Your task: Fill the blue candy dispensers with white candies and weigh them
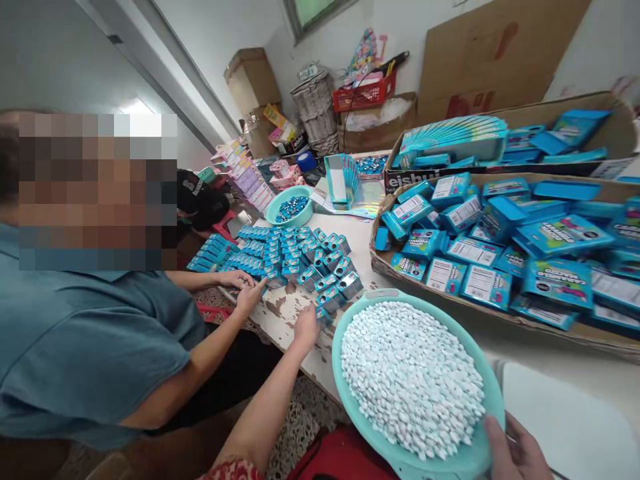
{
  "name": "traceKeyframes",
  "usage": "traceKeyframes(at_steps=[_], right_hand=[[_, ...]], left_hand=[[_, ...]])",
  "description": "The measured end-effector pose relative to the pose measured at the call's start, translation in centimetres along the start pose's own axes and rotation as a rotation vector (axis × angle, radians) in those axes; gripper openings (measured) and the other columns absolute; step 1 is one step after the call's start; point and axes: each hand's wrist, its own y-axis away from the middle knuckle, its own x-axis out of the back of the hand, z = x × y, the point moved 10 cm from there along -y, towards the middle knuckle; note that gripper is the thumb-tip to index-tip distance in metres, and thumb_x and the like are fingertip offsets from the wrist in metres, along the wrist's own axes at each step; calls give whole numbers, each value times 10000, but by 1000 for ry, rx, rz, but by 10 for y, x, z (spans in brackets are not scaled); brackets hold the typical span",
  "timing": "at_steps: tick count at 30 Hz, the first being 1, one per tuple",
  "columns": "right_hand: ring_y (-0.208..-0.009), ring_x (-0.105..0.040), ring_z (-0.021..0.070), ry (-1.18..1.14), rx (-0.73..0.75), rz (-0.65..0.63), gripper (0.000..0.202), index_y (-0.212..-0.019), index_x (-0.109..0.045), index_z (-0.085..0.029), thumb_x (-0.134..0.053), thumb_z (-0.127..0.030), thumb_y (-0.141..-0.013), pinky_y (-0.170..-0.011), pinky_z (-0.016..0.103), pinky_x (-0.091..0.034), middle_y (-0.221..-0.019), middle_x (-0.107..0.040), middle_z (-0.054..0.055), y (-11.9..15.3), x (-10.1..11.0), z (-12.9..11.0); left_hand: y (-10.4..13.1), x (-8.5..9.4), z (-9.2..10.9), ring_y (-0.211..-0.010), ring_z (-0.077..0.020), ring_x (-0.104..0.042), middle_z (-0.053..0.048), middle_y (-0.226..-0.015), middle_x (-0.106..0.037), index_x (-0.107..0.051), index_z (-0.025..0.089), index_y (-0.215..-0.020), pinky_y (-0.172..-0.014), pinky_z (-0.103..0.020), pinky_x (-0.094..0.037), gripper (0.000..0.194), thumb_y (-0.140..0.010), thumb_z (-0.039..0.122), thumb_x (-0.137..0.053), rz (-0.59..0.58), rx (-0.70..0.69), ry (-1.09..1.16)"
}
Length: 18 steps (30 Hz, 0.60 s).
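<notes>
White paint, flaked off in brown patches, covers the worktable that runs across the middle of the frame, with pale walls behind it. At lower centre-right, a turquoise basin full of small white and pale blue pellets tilts towards the camera. Its rim is gripped at the lower right by the right hand, thumb over the edge. Near the centre, the left hand reaches to the nearest small blue box; its fingertips are partly hidden, so I cannot tell whether they pinch the box or only touch it. Beyond it, rows of small blue boxes crowd the tabletop towards centre-left. Just beside these rows are the hands of a co-worker in a blue shirt, who fills the left of the frame. On the right side, a shallow cardboard tray holds a heap of larger blue cartons, and another carton tray stands behind it. Above centre sit a round turquoise bowl of shiny blue pieces and, farther back, a red basket.
</notes>
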Motion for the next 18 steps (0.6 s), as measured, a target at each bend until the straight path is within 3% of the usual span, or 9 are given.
traceKeyframes(at_steps=[5,8,11,14,18], right_hand=[[-896,-603,348,29,49,96,488,-944,-607,-202,-511,-594,-670,-767,462,-472,-943,-668,144,-4,5,-14],[-878,-595,353,62,90,114,473,-939,-598,-189,-488,-576,-689,-789,480,-454,-918,-657,150,-2,3,-19],[-911,-584,354,77,138,136,498,-1019,-572,-164,-452,-543,-719,-831,484,-438,-956,-637,163,0,1,-23],[-949,-574,361,127,163,142,489,-1046,-556,-152,-434,-505,-731,-852,479,-433,-959,-627,161,3,-2,-25],[-945,-579,342,215,237,179,418,-986,-571,-167,-422,-475,-746,-819,432,-456,-901,-622,136,2,1,-27]], left_hand=[[-14,13,6,-1206,-272,-436,-161,-1244,-502,-437,175,-1216,-958,-382,-380,444,-783,133,-525,84,-84,81],[-2,27,10,-1269,-282,-354,-157,-1330,-431,-388,185,-1289,-1010,-420,-338,517,-795,171,-538,164,-114,124],[25,35,23,-1232,-243,-390,-134,-1289,-474,-436,176,-1253,-1046,-396,-318,407,-851,230,-474,300,-215,282],[58,19,36,-1158,-232,-455,-116,-1185,-542,-487,181,-1194,-1033,-400,-346,345,-867,285,-455,360,-291,492],[94,-29,46,-1269,-245,-388,-136,-1329,-441,-418,164,-1285,-1087,-398,-301,509,-816,330,-526,273,-216,756]])
